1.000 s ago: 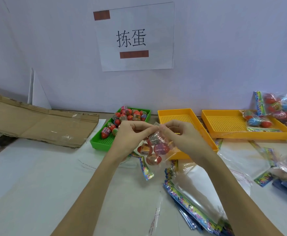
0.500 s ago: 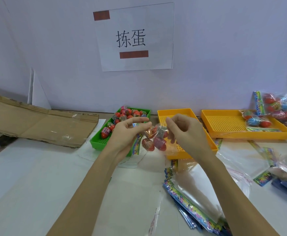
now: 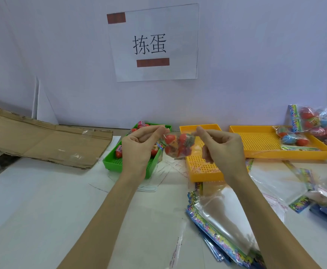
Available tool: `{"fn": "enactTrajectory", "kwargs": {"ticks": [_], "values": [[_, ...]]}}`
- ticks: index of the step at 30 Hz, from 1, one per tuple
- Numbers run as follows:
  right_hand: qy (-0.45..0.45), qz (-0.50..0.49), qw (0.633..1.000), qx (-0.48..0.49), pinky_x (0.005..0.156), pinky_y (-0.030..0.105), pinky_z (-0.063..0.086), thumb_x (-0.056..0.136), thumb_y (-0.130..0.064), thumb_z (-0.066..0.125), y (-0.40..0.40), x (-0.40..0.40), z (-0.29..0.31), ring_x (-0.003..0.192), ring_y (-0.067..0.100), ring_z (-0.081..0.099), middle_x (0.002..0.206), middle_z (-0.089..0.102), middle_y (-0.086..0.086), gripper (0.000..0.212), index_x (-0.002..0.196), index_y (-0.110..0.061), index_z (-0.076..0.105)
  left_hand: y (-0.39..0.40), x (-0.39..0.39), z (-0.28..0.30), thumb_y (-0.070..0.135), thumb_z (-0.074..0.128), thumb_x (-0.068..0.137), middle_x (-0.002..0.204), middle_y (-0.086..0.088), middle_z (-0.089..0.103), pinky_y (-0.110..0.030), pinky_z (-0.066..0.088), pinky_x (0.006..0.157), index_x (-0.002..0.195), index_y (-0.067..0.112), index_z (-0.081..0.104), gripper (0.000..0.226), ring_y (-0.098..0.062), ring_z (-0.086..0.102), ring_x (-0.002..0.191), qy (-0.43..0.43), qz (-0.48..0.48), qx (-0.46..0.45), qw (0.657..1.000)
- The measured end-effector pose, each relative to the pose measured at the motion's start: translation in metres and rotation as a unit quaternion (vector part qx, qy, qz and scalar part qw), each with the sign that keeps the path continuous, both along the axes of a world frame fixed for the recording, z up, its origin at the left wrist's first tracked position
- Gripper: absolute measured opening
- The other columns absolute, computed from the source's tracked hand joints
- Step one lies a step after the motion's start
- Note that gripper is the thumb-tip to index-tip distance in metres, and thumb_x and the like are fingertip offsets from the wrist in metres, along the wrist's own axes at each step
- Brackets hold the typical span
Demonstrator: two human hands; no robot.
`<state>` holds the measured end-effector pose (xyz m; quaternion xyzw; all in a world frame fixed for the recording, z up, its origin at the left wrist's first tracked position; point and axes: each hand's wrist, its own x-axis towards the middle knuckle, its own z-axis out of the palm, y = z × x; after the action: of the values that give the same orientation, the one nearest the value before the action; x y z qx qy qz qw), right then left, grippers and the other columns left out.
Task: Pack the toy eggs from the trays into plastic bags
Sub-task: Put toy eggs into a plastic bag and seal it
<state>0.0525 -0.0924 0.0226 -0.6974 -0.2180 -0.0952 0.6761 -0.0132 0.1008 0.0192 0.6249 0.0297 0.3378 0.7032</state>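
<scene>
A clear plastic bag [image 3: 178, 145] with several red and orange toy eggs hangs in the air between my hands. My left hand [image 3: 139, 147] pinches its left top corner, and my right hand [image 3: 221, 150] pinches its right top corner. Behind my left hand stands a green tray [image 3: 110, 160] with several red toy eggs [image 3: 119, 151]. A yellow tray [image 3: 203, 171] lies under the bag and looks empty. A second yellow tray [image 3: 259, 144] at the right carries a filled bag of eggs [image 3: 291, 137].
Empty bags with colourful header strips [image 3: 221, 228] are stacked at the front right, and more loose bags [image 3: 302, 181] lie further right. Filled bags [image 3: 318, 121] pile at the far right. Flattened cardboard [image 3: 42, 136] lies at the left. A paper sign [image 3: 153, 43] hangs on the wall.
Both hands lifted the bag of eggs up and away from me. The hands moved apart and now stretch the bag's top edge between them.
</scene>
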Motion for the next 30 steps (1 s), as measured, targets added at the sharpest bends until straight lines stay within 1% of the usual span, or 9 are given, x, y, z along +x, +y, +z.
{"fn": "enactTrajectory", "kwargs": {"ticks": [2,5,10,14,16,19,23,27,30], "values": [[0.039,0.046,0.997,0.044,0.061,0.031,0.063,0.099,-0.031,0.069,0.001,-0.001,0.003,0.065,0.022,0.076,0.071,0.077,0.006,0.021,0.098,-0.014,0.082,-0.001,-0.001,0.001,0.026,0.083,0.082,0.096,-0.006,0.081,-0.017,0.056,0.085,0.095,0.020,0.084,0.014,-0.018,0.078,0.097,-0.004,-0.004,0.016,1.000],[0.051,0.078,0.993,0.067,0.078,0.031,0.064,0.097,-0.027,0.071,0.003,0.000,0.003,0.089,0.022,0.079,0.092,0.081,0.005,0.023,0.108,-0.009,0.080,0.000,0.001,0.000,0.034,0.078,0.086,0.107,-0.004,0.080,-0.019,0.055,0.088,0.112,0.014,0.078,0.033,-0.015,0.075,0.104,0.015,0.001,0.023,1.000],[0.017,0.059,0.997,0.044,0.083,0.026,0.062,0.092,-0.019,0.076,0.009,-0.001,-0.005,0.091,0.014,0.078,0.092,0.081,-0.002,0.016,0.104,-0.010,0.082,-0.008,0.008,-0.005,0.050,0.058,0.099,0.130,-0.010,0.072,-0.041,0.052,0.109,0.136,0.013,0.060,0.053,-0.023,0.068,0.122,0.134,-0.097,-0.115,0.979],[0.051,0.078,0.995,0.024,0.076,0.025,0.062,0.100,-0.027,0.068,0.012,0.000,-0.009,0.086,0.016,0.077,0.083,0.076,0.009,0.024,0.089,-0.008,0.079,-0.008,0.008,-0.003,0.033,0.068,0.095,0.116,-0.012,0.078,-0.031,0.063,0.086,0.124,0.003,0.071,0.042,-0.020,0.076,0.106,0.120,-0.117,-0.186,0.968],[0.106,0.070,0.991,0.050,0.068,0.025,0.062,0.099,-0.042,0.065,0.014,-0.001,-0.006,0.083,0.021,0.077,0.085,0.071,0.019,0.037,0.092,-0.006,0.070,-0.007,0.006,-0.003,0.028,0.078,0.083,0.108,-0.010,0.080,-0.025,0.063,0.073,0.120,0.003,0.072,0.045,-0.017,0.078,0.093,0.123,-0.102,-0.150,0.976],[0.162,0.045,0.985,0.028,0.060,0.024,0.061,0.091,-0.059,0.064,0.015,-0.001,-0.007,0.082,0.014,0.077,0.084,0.078,-0.001,0.043,0.106,-0.019,0.066,-0.007,0.004,-0.003,0.024,0.084,0.076,0.109,-0.016,0.078,-0.029,0.064,0.074,0.118,0.003,0.068,0.050,-0.024,0.078,0.094,0.129,-0.136,-0.099,0.977],[0.194,0.086,0.976,0.052,0.065,0.024,0.060,0.096,-0.038,0.070,0.011,0.001,-0.011,0.084,0.018,0.078,0.089,0.080,0.004,0.032,0.096,-0.007,0.077,-0.005,0.004,-0.005,0.033,0.084,0.077,0.109,-0.022,0.076,-0.032,0.061,0.084,0.104,0.010,0.066,0.040,-0.027,0.075,0.096,0.130,-0.158,-0.019,0.979],[0.148,0.078,0.985,0.052,0.064,0.022,0.060,0.095,-0.031,0.073,0.009,0.001,-0.011,0.086,0.017,0.077,0.085,0.078,0.005,0.028,0.087,-0.004,0.076,-0.010,0.008,-0.016,0.053,0.062,0.096,0.099,-0.033,0.065,-0.036,0.054,0.077,0.107,-0.003,0.059,0.056,-0.034,0.063,0.083,0.124,-0.050,0.080,0.988],[0.127,0.060,0.989,0.050,0.059,0.019,0.058,0.096,-0.033,0.071,0.011,-0.003,-0.010,0.079,0.012,0.077,0.081,0.078,-0.002,0.024,0.083,-0.014,0.078,-0.014,0.011,-0.020,0.051,0.053,0.104,0.080,-0.015,0.063,-0.026,0.050,0.066,0.101,0.009,0.062,0.043,-0.027,0.061,0.075,0.100,0.002,0.118,0.988]]}}
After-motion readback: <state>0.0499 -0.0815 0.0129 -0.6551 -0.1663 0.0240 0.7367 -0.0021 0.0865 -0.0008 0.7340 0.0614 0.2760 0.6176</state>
